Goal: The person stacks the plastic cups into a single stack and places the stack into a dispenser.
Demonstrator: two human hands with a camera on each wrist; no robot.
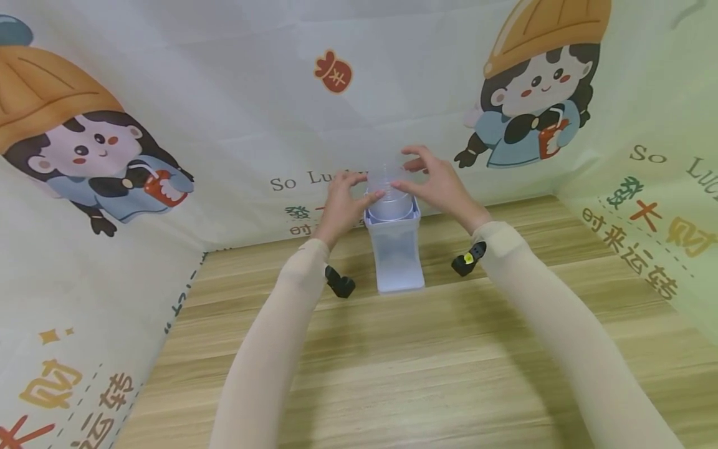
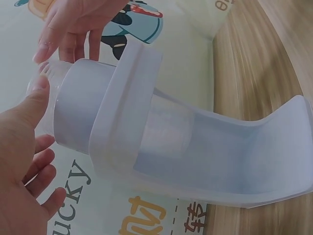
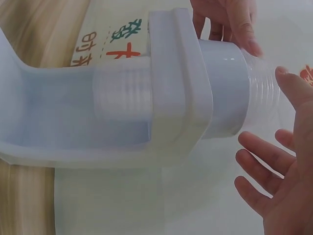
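A pale bluish-white plastic cup dispenser point(image 1: 400, 265) stands upright against the back sheet. From the round collar point(image 3: 227, 88) at its top rises a stack of clear ribbed plastic cups point(image 3: 262, 90); the stack's lower part shows inside the dispenser's open front. My left hand point(image 1: 339, 202) holds the stack's upper end from the left, thumb on the near side and fingers behind. On the other side is my right hand point(image 1: 440, 181), its thumb at the cups' edge and its fingers spread apart in the right wrist view. Where exactly the fingers touch is hard to tell through the clear plastic.
A wood-grain tabletop point(image 1: 404, 362) lies under the dispenser. Printed white sheets point(image 1: 252, 112) with cartoon figures and lettering wall in the back and both sides. Black wrist devices point(image 1: 340, 284) sit at each cuff, on either side of the dispenser.
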